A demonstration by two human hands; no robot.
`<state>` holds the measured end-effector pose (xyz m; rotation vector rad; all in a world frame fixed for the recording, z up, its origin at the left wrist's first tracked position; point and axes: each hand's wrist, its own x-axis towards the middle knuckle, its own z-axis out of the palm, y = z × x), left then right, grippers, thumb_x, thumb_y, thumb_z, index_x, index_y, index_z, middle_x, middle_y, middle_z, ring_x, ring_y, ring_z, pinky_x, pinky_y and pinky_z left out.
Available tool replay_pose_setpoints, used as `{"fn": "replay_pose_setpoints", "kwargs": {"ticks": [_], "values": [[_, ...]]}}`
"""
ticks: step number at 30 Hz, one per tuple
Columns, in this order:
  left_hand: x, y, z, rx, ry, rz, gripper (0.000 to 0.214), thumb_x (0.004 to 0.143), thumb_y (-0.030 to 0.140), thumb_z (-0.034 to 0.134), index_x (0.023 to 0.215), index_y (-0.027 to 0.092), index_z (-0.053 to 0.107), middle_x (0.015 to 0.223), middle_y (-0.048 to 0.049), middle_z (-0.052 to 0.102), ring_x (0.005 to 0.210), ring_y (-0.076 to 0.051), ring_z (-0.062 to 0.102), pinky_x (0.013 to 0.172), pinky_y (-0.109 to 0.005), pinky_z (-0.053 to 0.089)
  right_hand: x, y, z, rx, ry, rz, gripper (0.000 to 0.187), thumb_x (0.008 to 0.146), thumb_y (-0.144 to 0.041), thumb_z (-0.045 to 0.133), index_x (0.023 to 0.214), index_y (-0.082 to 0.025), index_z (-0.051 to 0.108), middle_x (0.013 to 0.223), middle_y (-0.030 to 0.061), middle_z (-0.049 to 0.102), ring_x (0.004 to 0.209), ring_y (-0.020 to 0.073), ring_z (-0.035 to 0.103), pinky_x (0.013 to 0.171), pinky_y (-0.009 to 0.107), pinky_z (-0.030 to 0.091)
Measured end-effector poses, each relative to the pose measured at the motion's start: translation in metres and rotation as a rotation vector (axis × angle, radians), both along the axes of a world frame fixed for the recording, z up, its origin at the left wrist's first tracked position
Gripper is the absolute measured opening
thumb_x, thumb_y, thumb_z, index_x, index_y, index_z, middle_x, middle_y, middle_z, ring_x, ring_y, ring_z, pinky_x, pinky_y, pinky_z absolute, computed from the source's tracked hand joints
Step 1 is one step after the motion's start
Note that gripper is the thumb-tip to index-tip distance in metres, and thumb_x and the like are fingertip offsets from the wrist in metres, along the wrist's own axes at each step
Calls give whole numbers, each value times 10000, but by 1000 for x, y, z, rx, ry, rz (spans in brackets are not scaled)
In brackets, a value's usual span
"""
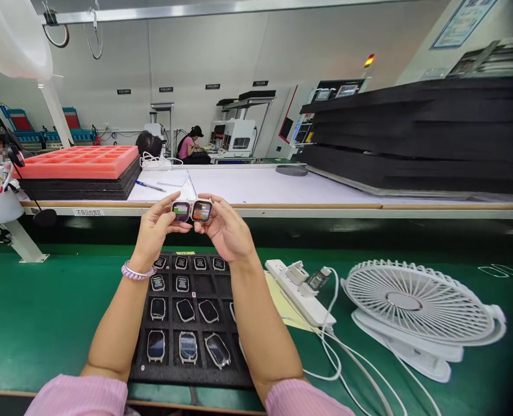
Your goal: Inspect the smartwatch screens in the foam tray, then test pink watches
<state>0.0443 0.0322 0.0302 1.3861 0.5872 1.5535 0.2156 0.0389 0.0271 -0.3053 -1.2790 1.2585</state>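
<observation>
My left hand [155, 229] is closed on a smartwatch body [181, 211] without a strap, its lit screen partly green. Right beside it, my right hand [227, 230] grips a second smartwatch body [201, 211] by its edges; orange and dark patches show on that screen. Both are raised side by side, screens facing me, in front of the shelf edge. Under my forearms lies a black foam tray [204, 285] with more smartwatch bodies in its compartments. Those in the back rows show small white text, while the front ones have dark screens. My right forearm hides part of the tray.
A white power strip [300, 292] with chargers and cables lies right of the tray. Further right stands a white fan [412, 306]. On the shelf are red foam trays [78, 162], a pen [150, 186] on paper and stacked black foam [412, 138]. People sit beyond.
</observation>
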Motion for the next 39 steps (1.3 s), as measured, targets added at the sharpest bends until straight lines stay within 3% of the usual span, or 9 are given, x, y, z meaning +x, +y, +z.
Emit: {"fn": "replay_pose_setpoints", "kwargs": {"ticks": [6,15,20,27,32,39], "values": [[-1,7,-3,24,35,1,539,827,220,619,1364,229,669,975,2,747,701,-130,773,671,-235,660,14,15,-10,19,-87,-80,387,938,-510,672,1221,-251,622,908,20,690,684,152,638,619,302,513],[-8,22,-13,93,53,29,594,840,171,644,1427,261,625,911,11,740,735,-138,781,687,-219,653,24,24,-16,-1,-98,-147,501,909,-536,748,1306,-268,600,947,15,689,711,149,656,646,297,523],[-15,38,-21,143,77,66,588,842,153,686,1414,278,638,1039,-13,754,764,-118,767,748,-223,658,27,33,-22,-7,-120,-181,491,923,-546,709,1310,-270,586,963,20,691,723,155,672,654,300,531],[-29,56,-31,238,145,116,633,870,145,690,1471,319,595,1082,-14,729,812,-104,738,794,-217,643,34,38,-26,24,-166,-238,576,817,-336,713,1375,-294,576,1041,13,694,784,167,694,731,323,572],[-31,52,-29,326,198,178,664,886,230,745,1512,327,545,1148,-35,718,806,-114,722,781,-230,628,33,30,-23,64,-190,-276,644,760,-257,696,1389,-296,568,1091,27,684,823,182,691,764,344,591],[-26,32,-16,306,164,260,624,841,374,856,1417,330,619,1047,-38,710,790,-144,680,701,-236,595,27,13,-11,42,-222,-292,608,802,-343,731,1386,-305,564,1106,49,658,831,206,671,777,391,605]]}}
